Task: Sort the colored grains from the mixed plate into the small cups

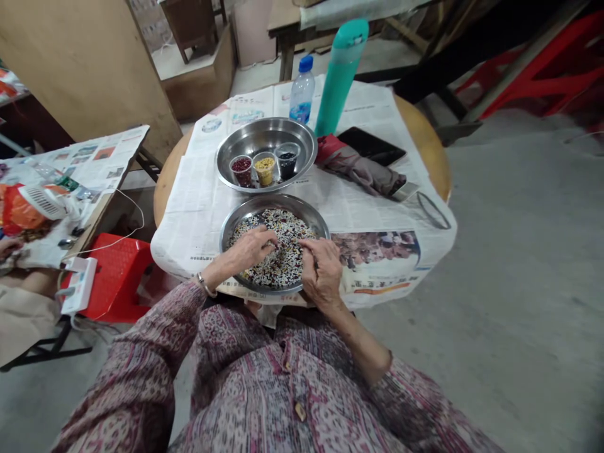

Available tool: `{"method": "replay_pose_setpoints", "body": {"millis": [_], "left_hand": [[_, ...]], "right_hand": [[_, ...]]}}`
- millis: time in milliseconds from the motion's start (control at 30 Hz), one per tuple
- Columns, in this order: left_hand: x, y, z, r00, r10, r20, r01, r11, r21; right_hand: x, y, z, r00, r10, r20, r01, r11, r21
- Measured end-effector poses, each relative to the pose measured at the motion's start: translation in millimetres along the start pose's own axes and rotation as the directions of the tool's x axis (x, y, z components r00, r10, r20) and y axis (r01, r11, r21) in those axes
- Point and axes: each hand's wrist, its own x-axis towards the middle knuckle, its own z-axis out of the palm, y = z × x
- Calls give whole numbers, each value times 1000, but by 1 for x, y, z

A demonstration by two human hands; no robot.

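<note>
Mixed grains and beans point(283, 267), white, dark and some yellow, cover the bottom of the near metal bowl point(225, 236). Over the left part of the mix is my left hand point(255, 246), fingers curled with the tips drawn together. My right hand point(324, 267) rests at the bowl's right rim, thumb and forefinger pinched over the grains. What either pinch holds is too small to make out. Behind, a second metal bowl point(264, 133) holds three clear cups: one of red beans point(241, 170), one of yellow grains point(264, 170), one of black beans point(286, 165).
Newspaper point(189, 220) covers the round table. A water bottle point(302, 94) and a teal bottle point(340, 78) stand behind the bowls; a folded umbrella point(358, 167) and a dark tablet-like item point(372, 146) lie right. At left are a red stool point(116, 277) and a power strip point(79, 286).
</note>
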Motion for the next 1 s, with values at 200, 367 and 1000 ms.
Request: {"method": "replay_pose_setpoints", "body": {"millis": [200,367,1000], "left_hand": [[-23,26,-1,941,316,123,-306,948,-91],[-2,30,13,921,363,139,-384,907,176],[-51,16,-8,993,-100,58,91,986,140]], "right_hand": [[-1,0,0,1000,7,-15,-6,999,32],[-1,1,1,1000,17,-17,-17,1000,11],[-1,1,0,1000,10,0,-10,1000,2]]}}
